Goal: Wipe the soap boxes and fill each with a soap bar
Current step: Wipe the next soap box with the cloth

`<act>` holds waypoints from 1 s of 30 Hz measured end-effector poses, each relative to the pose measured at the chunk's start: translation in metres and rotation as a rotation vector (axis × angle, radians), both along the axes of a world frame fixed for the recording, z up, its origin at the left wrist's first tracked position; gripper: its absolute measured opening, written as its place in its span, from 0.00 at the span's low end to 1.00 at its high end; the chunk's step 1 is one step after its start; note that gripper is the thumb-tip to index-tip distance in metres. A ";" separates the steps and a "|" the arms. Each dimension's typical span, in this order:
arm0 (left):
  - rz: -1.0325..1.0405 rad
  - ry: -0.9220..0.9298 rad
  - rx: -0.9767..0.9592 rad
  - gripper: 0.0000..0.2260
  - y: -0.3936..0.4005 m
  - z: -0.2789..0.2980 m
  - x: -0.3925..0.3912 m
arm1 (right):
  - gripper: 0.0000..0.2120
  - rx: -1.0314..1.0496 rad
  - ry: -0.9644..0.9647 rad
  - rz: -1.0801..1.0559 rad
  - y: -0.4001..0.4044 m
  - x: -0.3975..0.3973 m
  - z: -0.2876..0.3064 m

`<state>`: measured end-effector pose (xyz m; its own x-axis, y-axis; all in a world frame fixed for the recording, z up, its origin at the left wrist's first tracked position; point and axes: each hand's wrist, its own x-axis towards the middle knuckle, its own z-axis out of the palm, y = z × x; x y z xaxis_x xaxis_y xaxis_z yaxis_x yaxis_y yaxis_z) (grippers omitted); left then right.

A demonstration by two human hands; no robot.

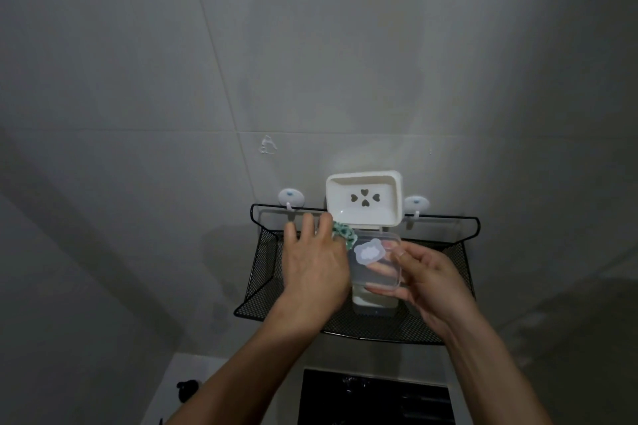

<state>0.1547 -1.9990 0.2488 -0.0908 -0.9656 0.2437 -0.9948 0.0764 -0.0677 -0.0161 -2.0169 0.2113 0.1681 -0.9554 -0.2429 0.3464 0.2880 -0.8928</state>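
A white soap box (365, 198) with heart-shaped drain holes is fixed to the tiled wall and holds nothing. Just below it my right hand (426, 281) holds a clear plastic soap box (376, 260) with a pale bear-shaped mark, fingers behind it and thumb at its right rim. My left hand (312, 260) is pressed against the clear box's left side with a green-and-white cloth (343, 233) bunched under its fingers. A white piece (373, 300), partly hidden, lies on the mesh beneath the clear box.
A black wire-mesh shelf (452, 262) hangs on the wall from two white suction hooks (291, 198) (416, 205). Below it is a dark rectangular surface (376, 397) and a small black object (188, 388) on a pale ledge. Grey wall tiles fill the rest.
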 end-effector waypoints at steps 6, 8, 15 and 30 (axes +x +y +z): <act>-0.109 0.096 0.044 0.13 -0.011 -0.001 0.003 | 0.11 0.005 -0.027 -0.002 -0.002 -0.001 0.002; -0.210 0.158 0.052 0.13 -0.012 0.001 0.000 | 0.12 0.015 -0.059 0.004 -0.003 -0.003 0.003; -0.394 0.238 0.111 0.18 -0.013 0.007 -0.014 | 0.12 0.023 -0.109 0.013 -0.002 -0.004 0.004; -0.498 0.248 0.150 0.11 -0.010 0.007 -0.006 | 0.12 0.021 -0.056 -0.027 -0.005 -0.019 -0.001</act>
<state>0.1491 -2.0090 0.2558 -0.5009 -0.8467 0.1792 -0.8212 0.5304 0.2106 -0.0354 -2.0216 0.2104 0.1559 -0.9545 -0.2542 0.4035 0.2964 -0.8656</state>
